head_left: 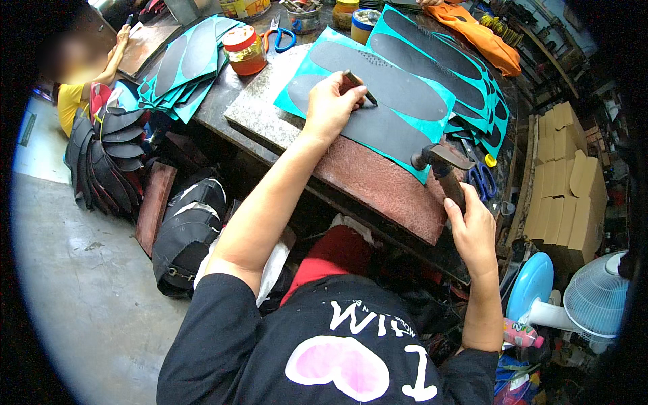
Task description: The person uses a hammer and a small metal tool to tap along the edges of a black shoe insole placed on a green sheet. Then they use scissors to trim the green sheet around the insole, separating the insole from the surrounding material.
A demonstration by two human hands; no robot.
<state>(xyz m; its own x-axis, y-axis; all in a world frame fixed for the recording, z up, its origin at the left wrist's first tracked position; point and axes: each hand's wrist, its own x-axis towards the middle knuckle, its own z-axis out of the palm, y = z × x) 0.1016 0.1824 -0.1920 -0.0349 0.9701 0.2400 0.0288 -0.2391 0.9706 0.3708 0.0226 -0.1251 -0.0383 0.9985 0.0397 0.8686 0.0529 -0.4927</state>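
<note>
My left hand point(329, 108) pinches a slim dark metal punch point(370, 99), slanted with its tip on or just above a teal sheet point(440, 109). Black sole-shaped pieces point(398, 88) cover much of that sheet, and small dots mark the upper one. My right hand point(472, 229) is wrapped round the handle of a hammer point(448, 181). Its metal head hovers over or rests near the sheet's right corner, to the right of the punch; I cannot tell if they touch. Beneath the sheet lie a reddish-brown board point(378, 185) and a pale stone slab point(255, 111).
More teal sheets with black shapes are stacked at left point(182, 74) and right point(496, 128). A red-lidded jar point(245, 54), scissors point(280, 37) and blue-handled scissors point(482, 181) surround the work. Boxes point(563, 182) and a fan point(594, 297) stand right; a person point(71, 104) sits far left.
</note>
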